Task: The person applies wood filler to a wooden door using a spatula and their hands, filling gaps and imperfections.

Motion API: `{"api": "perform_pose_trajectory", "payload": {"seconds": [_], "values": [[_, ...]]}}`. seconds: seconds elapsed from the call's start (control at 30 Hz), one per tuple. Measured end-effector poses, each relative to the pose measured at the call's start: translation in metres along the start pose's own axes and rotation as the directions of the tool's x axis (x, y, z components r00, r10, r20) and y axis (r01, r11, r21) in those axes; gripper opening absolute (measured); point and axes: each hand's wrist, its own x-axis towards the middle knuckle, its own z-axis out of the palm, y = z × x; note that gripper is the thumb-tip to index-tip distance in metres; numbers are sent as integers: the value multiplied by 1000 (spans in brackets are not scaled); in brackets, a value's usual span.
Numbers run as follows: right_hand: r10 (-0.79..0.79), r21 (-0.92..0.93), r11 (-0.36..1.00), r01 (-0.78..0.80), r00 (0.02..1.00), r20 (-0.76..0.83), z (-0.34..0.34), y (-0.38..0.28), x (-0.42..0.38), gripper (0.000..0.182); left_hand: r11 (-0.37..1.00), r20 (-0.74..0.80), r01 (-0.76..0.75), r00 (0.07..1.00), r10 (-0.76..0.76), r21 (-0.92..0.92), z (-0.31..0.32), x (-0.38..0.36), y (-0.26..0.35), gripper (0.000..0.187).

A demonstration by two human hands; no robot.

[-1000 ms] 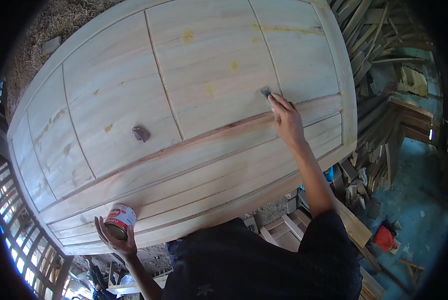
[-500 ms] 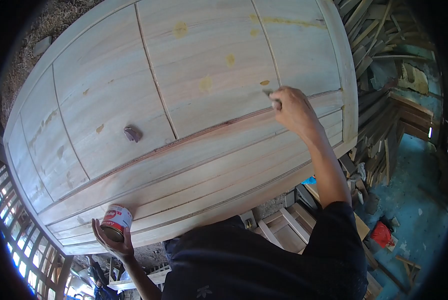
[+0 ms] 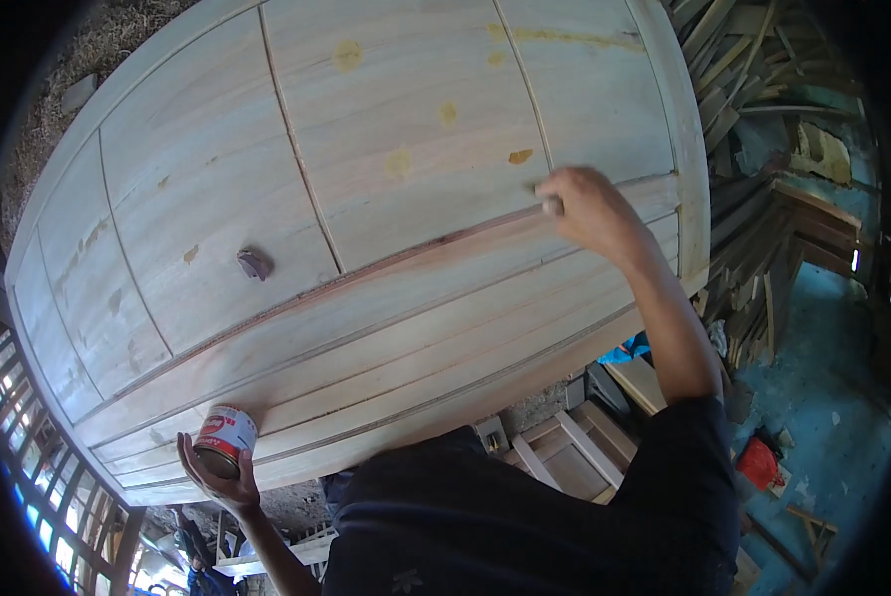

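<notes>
My left hand (image 3: 235,489) is wrapped round a tin can (image 3: 227,434) with a red and white label, tilted at the near left edge of a large pale wooden door (image 3: 386,109). My right hand (image 3: 593,211) is closed over the right part of the door, gripping a small putty knife; its blade is blurred and mostly hidden by the fingers. Just beyond these fingers is a fresh brownish-yellow putty patch (image 3: 520,157). Paler yellow patches mark the panels further up. A folded piece of sandpaper (image 3: 256,262) lies on the left panel.
Stacked wood offcuts (image 3: 753,228) crowd the right side. A red bag (image 3: 758,464) lies on the bluish floor (image 3: 813,368). Wooden frames (image 3: 565,447) stand below the door, and a slatted grille (image 3: 43,447) is at the left.
The putty patch near my right hand has become larger and broader. My right hand has shifted slightly right; my left hand still holds the can. The whole view has moved a little.
</notes>
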Motion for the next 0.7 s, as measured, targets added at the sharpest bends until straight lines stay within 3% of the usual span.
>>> {"api": "perform_pose_trajectory", "payload": {"seconds": [0.07, 0.13, 0.2, 0.3, 0.37, 0.47, 0.6, 0.67, 0.7], "values": [[23, 18, 1000, -23, 1000, 5, 5, 3, 7, 17, 1000, -12, -18, 1000, 18, -3, 2, -2, -1, 92], [-31, 19, 999, 35, 987, -160, 31, -1, 18, 16, 999, 1, 26, 1000, -26, -42, 1, 0, 4, 92], [-66, -57, 997, 60, 992, -108, 27, -4, 8, 17, 1000, -8, 13, 1000, -13, -21, 3, 0, 2, 92], [-8, 85, 996, 7, 1000, 13, 8, 7, -6, 19, 1000, 1, -4, 1000, 4, 6, -1, 0, -2, 92], [4, 122, 992, 24, 976, -220, 24, 25, 0, 20, 1000, -1, 8, 1000, -8, 8, 2, -2, -1, 92], [-65, 61, 995, 75, 986, -151, 35, 35, -9, 21, 1000, -1, 19, 1000, -19, -10, 2, -1, 1, 93], [-31, 1, 1000, 31, 999, -21, 2, 26, -1, 21, 1000, -3, 11, 1000, -11, -7, 1, 0, 0, 92], [-95, 37, 994, 105, 972, -214, 30, 33, 14, 19, 1000, -1, 17, 1000, -17, -10, 2, -2, 1, 91], [-95, 39, 994, 106, 971, -218, 21, 28, 11, 19, 1000, 1, 10, 1000, -10, -9, 1, -1, 2, 91]]}}
